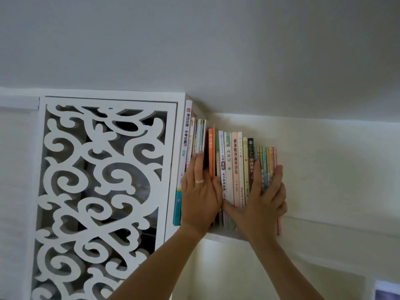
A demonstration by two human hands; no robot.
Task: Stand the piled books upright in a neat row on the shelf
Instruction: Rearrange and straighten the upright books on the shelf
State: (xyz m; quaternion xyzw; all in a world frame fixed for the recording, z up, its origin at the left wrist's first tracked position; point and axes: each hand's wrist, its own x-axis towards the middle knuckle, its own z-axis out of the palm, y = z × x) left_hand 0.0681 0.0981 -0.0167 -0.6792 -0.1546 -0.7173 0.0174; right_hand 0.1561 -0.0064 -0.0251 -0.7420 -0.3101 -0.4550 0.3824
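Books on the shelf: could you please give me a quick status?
Left hand flat on spines. Right hand flat on spines. Books upright in row on shelf. Nothing in the way.

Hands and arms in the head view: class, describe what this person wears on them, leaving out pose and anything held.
Both forearms are bare as far as the picture shows; no sleeves, watch or bracelets are visible. The left hand wears a plain silver-coloured ring on one of its fingers. The right hand shows no rings or gloves.
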